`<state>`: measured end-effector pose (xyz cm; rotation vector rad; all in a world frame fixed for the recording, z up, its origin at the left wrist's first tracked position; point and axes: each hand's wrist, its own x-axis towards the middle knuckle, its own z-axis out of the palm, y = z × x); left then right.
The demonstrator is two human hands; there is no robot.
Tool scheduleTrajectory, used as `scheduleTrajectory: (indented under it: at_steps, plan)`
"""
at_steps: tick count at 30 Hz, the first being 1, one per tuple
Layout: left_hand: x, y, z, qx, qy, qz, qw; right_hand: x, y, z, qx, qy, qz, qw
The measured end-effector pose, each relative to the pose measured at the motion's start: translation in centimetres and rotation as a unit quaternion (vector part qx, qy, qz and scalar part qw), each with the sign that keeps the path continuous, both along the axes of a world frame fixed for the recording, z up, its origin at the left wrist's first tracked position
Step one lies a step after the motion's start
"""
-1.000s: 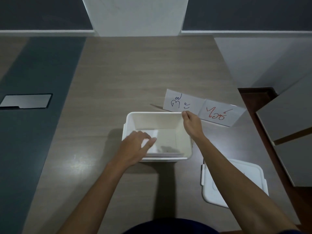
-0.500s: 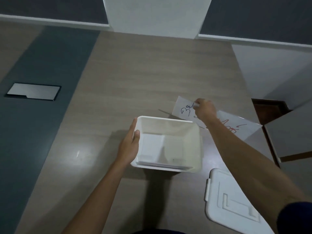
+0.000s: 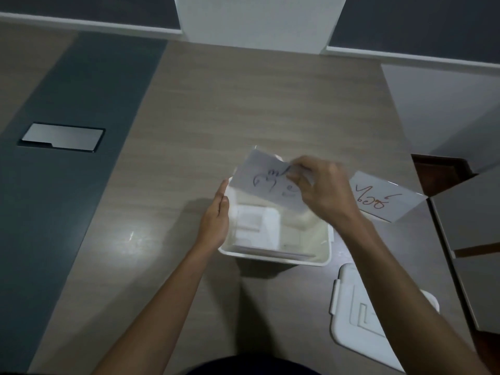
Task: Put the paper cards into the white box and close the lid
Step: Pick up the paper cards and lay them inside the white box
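The white box [image 3: 322, 259] stands open on the wooden table, with white paper cards [image 3: 257, 226] lying inside on its floor. My left hand [image 3: 215, 220] grips the box's left wall. My right hand [image 3: 323, 189] pinches a paper card with dark writing [image 3: 266, 182] and holds it tilted above the box's far side. Another card with red writing [image 3: 384, 197] lies on the table right of the box. The white lid [image 3: 354, 318] lies flat at the near right, partly under my right forearm.
A metal floor plate [image 3: 62, 136] sits in the dark strip at the left. Grey cabinet panels [image 3: 470, 217] and a dark wooden gap [image 3: 438, 171] border the table's right edge. A white pillar [image 3: 259, 20] rises at the back.
My right hand took the dark-written card off the table and carried it left over the box. My left hand left the box's inside and now grips its left wall.
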<state>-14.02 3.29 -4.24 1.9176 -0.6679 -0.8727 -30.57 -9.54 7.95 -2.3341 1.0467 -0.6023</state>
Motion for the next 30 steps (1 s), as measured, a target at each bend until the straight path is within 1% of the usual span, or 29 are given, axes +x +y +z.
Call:
scheduleTrajectory:
  at_steps: [2,5,6,8,9,12,14,16,18,20,21,23,26,27,29,30]
  plan:
    - [0.0,-0.1,0.0,0.002,0.000,0.005,1.000,-0.6,1.2,-2.8,0.024,0.052,0.021,0.998]
    - [-0.1,0.0,-0.2,-0.011,-0.008,0.001,1.000,-1.2,2.9,-6.6,0.092,0.112,0.071,0.987]
    - [-0.1,0.0,-0.2,-0.012,-0.011,0.003,1.000,-1.3,3.7,-7.5,0.128,0.141,0.098,0.977]
    - [0.0,0.0,-0.4,-0.010,-0.011,0.007,1.000,-1.4,5.1,-8.7,0.204,0.214,0.142,0.945]
    - [0.0,0.0,-0.4,-0.008,-0.008,0.006,1.000,-1.5,5.6,-9.1,0.224,0.237,0.151,0.933]
    - [-0.2,-0.2,-0.3,-0.007,-0.008,-0.001,1.000,-1.7,5.8,-9.2,0.219,0.237,0.136,0.937]
    - [-0.1,-0.3,-0.5,-0.010,-0.017,-0.001,1.000,-2.0,5.1,-8.6,0.216,0.202,0.125,0.947]
    - [-0.1,-0.5,-0.7,-0.012,-0.028,-0.005,1.000,-2.7,3.5,-7.7,0.193,0.115,0.079,0.971]
    - [-0.2,-1.1,-0.9,-0.012,-0.034,-0.010,0.999,-3.9,0.7,-7.3,0.106,0.020,-0.008,0.994]
    - [-0.4,-1.7,-0.9,-0.015,-0.041,-0.022,0.999,-6.0,-3.0,-7.9,0.010,-0.024,-0.117,0.993]
    - [-0.5,-2.0,-0.9,-0.017,-0.045,-0.031,0.998,-7.1,-4.9,-8.3,-0.018,-0.019,-0.171,0.985]
    - [-0.8,-2.6,-0.8,-0.027,-0.046,-0.045,0.998,-9.8,-8.5,-9.4,-0.025,0.048,-0.252,0.966]
    - [-1.2,-3.3,-0.8,-0.024,-0.041,-0.058,0.997,-13.7,-12.1,-10.8,0.010,0.218,-0.314,0.924]
    - [-1.3,-3.6,-0.8,-0.024,-0.041,-0.061,0.997,-14.8,-12.8,-11.1,0.025,0.261,-0.324,0.909]
    - [-1.3,-3.8,-0.9,-0.024,-0.044,-0.068,0.996,-16.3,-13.4,-11.4,0.033,0.307,-0.329,0.892]
    - [-1.3,-3.9,-1.0,-0.022,-0.046,-0.070,0.996,-17.0,-13.8,-11.7,0.025,0.308,-0.323,0.895]
